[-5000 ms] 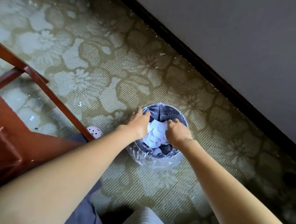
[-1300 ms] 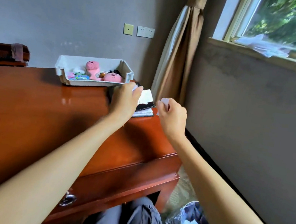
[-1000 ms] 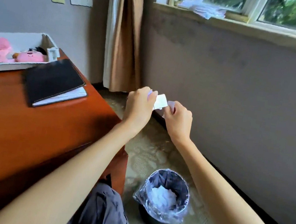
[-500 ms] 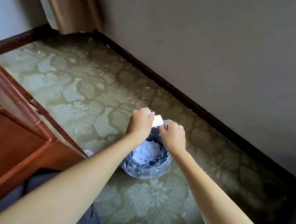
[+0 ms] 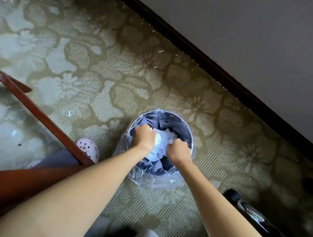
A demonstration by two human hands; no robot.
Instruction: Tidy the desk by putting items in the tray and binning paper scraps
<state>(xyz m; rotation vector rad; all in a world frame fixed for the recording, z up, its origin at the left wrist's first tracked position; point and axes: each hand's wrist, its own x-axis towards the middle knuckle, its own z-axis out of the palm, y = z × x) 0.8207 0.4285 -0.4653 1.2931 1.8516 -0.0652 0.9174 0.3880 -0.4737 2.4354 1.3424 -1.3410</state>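
Scraps of torn white paper (image 5: 161,139) are heaped inside a small round bin lined with a clear plastic bag (image 5: 189,135), which is set on a green floral-patterned carpet (image 5: 89,71) near a dark skirting board (image 5: 210,63). Over the bin's mouth the left hand (image 5: 144,137) and right hand (image 5: 177,149) are curled closed, a white paper piece pinched at each hand's fingertips. The bin is flanked on the left by a reddish-brown wooden desk edge (image 5: 36,112) and a pale pink perforated shoe (image 5: 88,148).
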